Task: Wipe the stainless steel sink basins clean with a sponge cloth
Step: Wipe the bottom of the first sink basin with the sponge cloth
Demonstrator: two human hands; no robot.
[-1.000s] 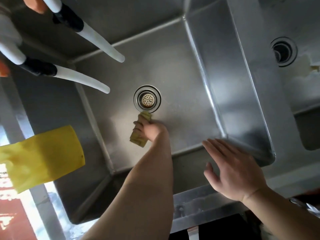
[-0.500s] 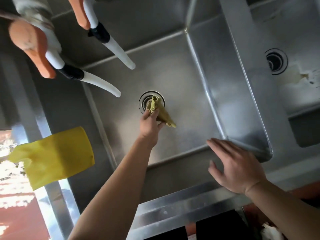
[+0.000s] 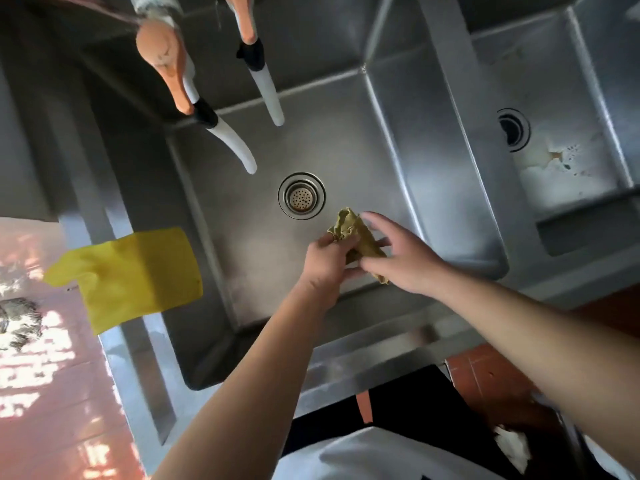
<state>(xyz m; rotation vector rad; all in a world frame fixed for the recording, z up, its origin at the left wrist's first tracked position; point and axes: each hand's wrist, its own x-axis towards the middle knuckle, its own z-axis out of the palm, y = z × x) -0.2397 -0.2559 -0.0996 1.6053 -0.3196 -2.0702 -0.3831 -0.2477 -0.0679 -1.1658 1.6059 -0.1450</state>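
Observation:
A crumpled olive-yellow sponge cloth (image 3: 353, 232) is held up over the left stainless steel basin (image 3: 349, 140), just right of the round perforated drain (image 3: 302, 195). My left hand (image 3: 327, 261) grips its lower left part. My right hand (image 3: 401, 256) has come in from the right and holds the cloth's right side, fingers spread over it. The right basin (image 3: 571, 98) shows an open drain hole (image 3: 513, 129) and pale residue (image 3: 554, 164) on its floor.
Two taps with orange handles and white hose spouts (image 3: 266, 88) hang over the left basin's back. A yellow rubber glove (image 3: 128, 275) drapes over the sink's left rim. A steel divider (image 3: 460, 109) separates the basins. Red floor tiles (image 3: 485, 375) lie below.
My left hand lifted the cloth off the drain and drew it back to the right. My right hand left the basin's front rim and took hold of the cloth.

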